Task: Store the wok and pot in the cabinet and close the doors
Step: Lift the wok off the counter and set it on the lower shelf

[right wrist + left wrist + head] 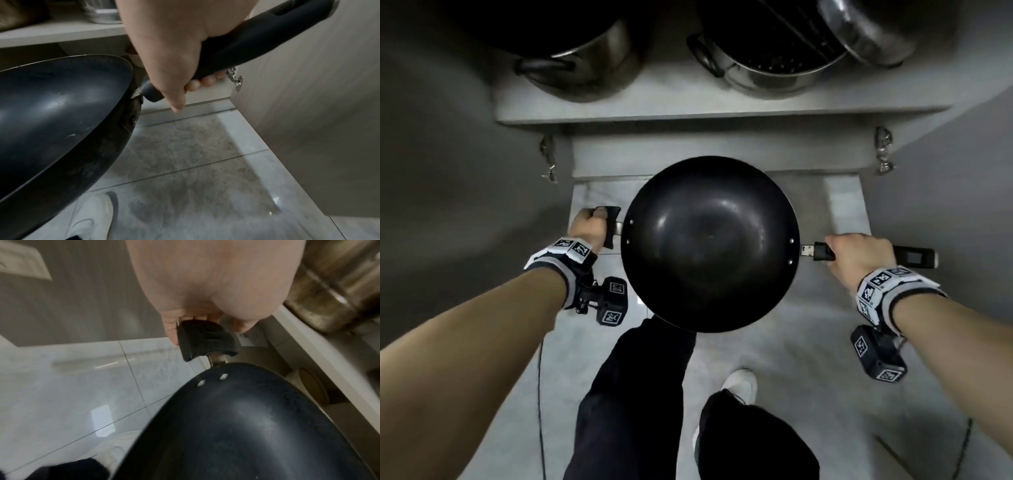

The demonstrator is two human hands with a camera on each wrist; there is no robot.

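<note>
hands are sharing the wok [709, 240] level before the open cabinet [722, 113]: left hand [587, 229] clasping the loop handle at 9 o'clock, right hand [859, 255] wrapping the long handle at 3 o'clock, balancing its weight.

- The two steel pots on the far cabinet shelf, the left steel pot [585, 58] and the right steel pot with a rack inside [774, 51], are cut off by the top edge of the head view.
- The round black wok [710, 243] hides the lower compartment behind it.
- In the left wrist view, the left hand [205, 288] is blurred, and its fingers are mostly hidden behind the short black helper handle [205, 339].
- The white shoe [92, 217] is cut off at the bottom.
</note>
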